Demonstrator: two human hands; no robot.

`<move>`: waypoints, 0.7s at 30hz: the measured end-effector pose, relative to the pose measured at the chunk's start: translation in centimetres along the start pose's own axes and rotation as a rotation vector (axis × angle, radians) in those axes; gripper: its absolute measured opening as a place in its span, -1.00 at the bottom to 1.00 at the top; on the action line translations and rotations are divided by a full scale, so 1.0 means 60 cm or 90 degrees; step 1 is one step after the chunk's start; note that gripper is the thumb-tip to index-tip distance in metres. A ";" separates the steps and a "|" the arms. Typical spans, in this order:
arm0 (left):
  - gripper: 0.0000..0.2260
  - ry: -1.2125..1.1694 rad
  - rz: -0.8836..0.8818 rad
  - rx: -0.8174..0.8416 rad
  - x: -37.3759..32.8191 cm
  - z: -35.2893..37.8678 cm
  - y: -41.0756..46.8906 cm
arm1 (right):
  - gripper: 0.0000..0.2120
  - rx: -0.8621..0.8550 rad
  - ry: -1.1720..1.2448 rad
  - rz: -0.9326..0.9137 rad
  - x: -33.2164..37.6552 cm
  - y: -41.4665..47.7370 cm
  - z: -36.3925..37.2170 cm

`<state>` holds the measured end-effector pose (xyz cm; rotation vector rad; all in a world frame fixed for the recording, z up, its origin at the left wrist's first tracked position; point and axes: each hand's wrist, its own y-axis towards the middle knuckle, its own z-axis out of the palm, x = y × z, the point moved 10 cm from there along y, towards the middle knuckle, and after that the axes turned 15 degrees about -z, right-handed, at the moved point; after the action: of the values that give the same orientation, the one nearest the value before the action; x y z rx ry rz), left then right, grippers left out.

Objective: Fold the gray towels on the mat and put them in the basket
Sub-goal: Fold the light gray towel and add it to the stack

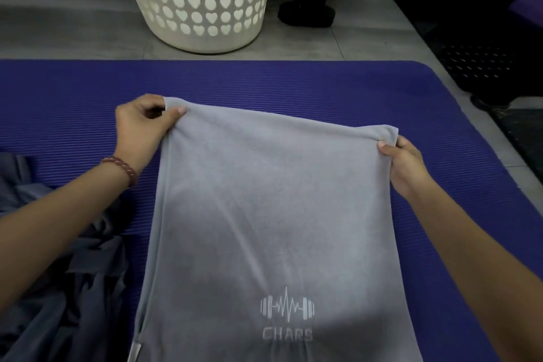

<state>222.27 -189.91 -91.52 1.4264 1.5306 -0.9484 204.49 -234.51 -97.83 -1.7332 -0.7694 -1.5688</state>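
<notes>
My left hand and right hand are apart, each pinching a far corner of the gray towel, which stretches between them over the mat. I judge the folding barely begun. More gray cloth lies heaped beside my left forearm, and the basket stands beyond both hands.

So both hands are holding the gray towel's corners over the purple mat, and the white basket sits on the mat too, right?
Not quite. The head view shows the white basket standing on the gray floor beyond the purple mat, not on it. The left hand and right hand do each hold a corner of the gray towel over the mat.
</notes>
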 end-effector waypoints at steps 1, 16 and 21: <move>-0.84 0.020 0.002 0.000 0.005 0.004 0.004 | -0.83 -0.023 -0.038 0.004 -0.005 0.003 -0.002; -0.69 0.263 -0.138 -0.077 0.154 0.072 0.032 | -0.80 -0.084 -0.267 0.010 -0.060 0.062 0.018; -0.75 0.317 -0.132 -0.148 0.156 0.067 0.030 | -0.82 -0.143 -0.303 0.004 -0.080 0.071 0.000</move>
<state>224.14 -189.95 -101.69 1.4170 2.1125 -0.5228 207.38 -237.06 -102.99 -2.3162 -0.8310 -1.2869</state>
